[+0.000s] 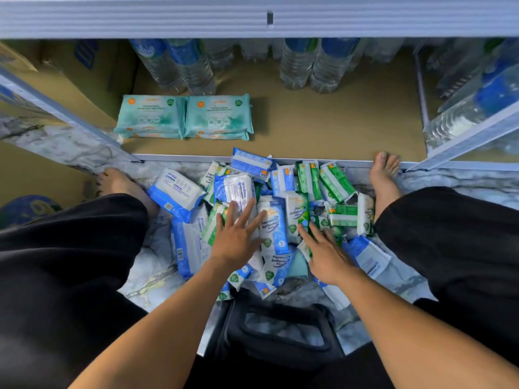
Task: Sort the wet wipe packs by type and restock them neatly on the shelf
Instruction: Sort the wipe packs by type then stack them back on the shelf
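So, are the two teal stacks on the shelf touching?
Touching: head view shows left teal stack and right teal stack edge to edge, no gap.

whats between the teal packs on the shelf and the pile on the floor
Head view: only bare brown shelf board and the metal front lip, which one blue pack overlaps.

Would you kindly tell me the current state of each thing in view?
teal wipe packs: stacked flat in two side-by-side piles on the shelf.
mixed wipe packs: jumbled and unsorted on the floor.
left hand: open, fingers spread over the jumble.
right hand: open, fingers straight over the jumble.
water bottles: upright at the shelf's back.
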Action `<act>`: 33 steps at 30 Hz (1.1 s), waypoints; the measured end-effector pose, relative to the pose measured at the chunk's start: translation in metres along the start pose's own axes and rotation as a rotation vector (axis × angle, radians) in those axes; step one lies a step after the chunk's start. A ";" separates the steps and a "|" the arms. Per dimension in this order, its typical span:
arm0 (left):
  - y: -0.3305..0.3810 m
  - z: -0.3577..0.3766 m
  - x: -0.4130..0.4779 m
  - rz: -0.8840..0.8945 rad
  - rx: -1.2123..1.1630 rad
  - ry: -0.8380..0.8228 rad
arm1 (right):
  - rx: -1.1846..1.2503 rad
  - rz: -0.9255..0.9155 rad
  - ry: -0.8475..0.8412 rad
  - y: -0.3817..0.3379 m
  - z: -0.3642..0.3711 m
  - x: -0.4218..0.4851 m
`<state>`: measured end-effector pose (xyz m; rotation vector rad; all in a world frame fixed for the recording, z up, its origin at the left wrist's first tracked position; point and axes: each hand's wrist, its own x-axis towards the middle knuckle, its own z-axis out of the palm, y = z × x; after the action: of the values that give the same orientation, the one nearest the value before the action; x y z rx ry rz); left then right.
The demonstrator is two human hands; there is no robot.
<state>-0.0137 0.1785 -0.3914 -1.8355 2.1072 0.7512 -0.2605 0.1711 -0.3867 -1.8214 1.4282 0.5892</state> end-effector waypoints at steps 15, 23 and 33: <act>-0.019 0.010 -0.021 -0.037 -0.036 0.033 | -0.026 0.287 0.015 0.016 -0.008 0.001; 0.035 0.005 -0.001 -0.165 -0.173 0.384 | 0.308 0.251 0.434 -0.014 -0.015 0.021; 0.072 -0.011 0.024 -0.258 -0.278 0.171 | 0.460 0.253 0.486 -0.020 -0.017 0.050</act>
<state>-0.0868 0.1580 -0.3783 -2.3398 1.8818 0.8845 -0.2291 0.1295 -0.4076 -1.4737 1.9434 -0.0865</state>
